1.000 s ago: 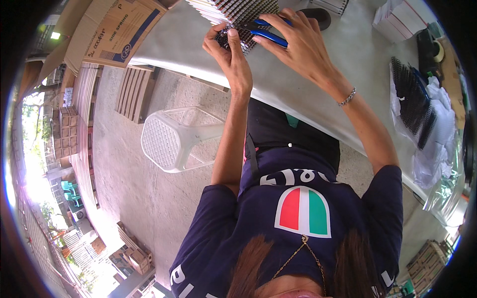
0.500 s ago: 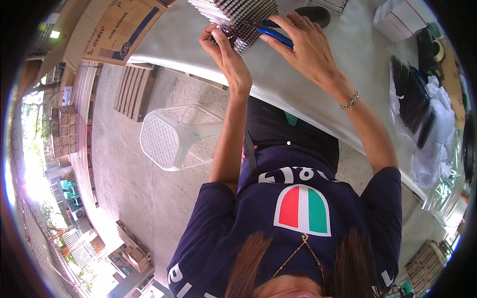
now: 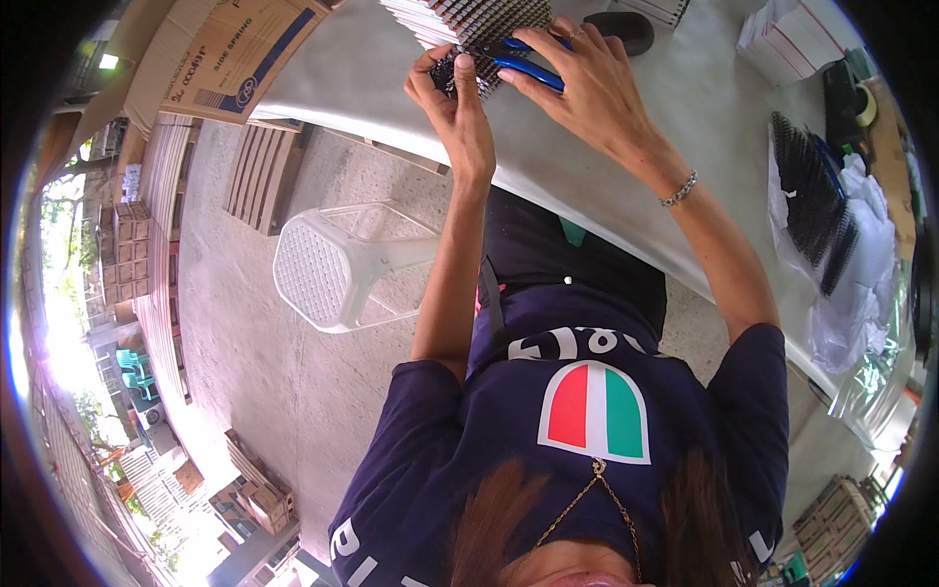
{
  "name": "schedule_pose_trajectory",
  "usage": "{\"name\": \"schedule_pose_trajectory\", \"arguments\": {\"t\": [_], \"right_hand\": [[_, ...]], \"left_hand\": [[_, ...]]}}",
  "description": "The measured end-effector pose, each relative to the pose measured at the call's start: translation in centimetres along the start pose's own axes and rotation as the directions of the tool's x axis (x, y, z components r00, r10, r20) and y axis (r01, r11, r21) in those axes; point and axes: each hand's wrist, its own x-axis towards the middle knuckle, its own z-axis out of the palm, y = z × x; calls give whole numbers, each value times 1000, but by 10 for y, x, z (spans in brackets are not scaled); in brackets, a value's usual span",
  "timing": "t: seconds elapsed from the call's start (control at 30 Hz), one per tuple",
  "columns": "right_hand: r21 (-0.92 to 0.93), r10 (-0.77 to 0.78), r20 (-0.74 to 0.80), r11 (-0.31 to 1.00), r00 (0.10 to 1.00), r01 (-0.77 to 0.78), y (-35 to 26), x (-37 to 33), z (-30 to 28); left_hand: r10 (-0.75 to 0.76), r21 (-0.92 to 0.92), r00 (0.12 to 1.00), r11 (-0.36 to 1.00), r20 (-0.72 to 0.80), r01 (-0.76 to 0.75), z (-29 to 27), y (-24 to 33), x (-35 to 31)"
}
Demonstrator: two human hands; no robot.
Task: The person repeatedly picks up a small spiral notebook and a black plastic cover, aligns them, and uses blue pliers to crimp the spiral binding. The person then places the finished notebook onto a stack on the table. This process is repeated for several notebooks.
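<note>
At the top edge of the view, a stack of spiral-bound books (image 3: 468, 22) stands on the table, with rows of metallic-looking coil loops facing me. My left hand (image 3: 462, 112) is closed at the near corner of the stack, its thumb and fingers pinching the dark end of a coil. My right hand (image 3: 599, 103) grips a pair of blue-handled pliers (image 3: 533, 72), whose handles are spread apart. The pliers' jaws reach in beside my left thumb, against the coils. Exactly what lies between the jaws is too small to tell.
The grey-white table (image 3: 626, 186) also bears a dark oval object (image 3: 626, 33), a block of white pages (image 3: 797, 37), black coils (image 3: 812, 210) on white plastic, and a tape roll (image 3: 865, 105). A cardboard box (image 3: 220, 59) is at far left; a white stool (image 3: 318, 269) stands below.
The pliers have shifted slightly left toward my left thumb, and their handles look wider apart. My left hand has moved a little to the right, still at the coil end.
</note>
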Motion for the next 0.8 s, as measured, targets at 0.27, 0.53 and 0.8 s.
{"name": "schedule_pose_trajectory", "arguments": {"t": [0.27, 0.53, 0.8], "right_hand": [[40, -2, -9, 999, 1000, 2, -3, 5, -1], [158, 211, 179, 958, 961, -240, -9, 3, -14], [55, 93, 54, 994, 994, -96, 3, -10, -1]], "left_hand": [[31, 32, 1000, 999, -7, -31, 1, 0, -1], [-42, -129, 999, 991, -33, 37, -6, -15, 4], [-56, -204, 998, 978, -19, 51, 4, -12, -2]]}}
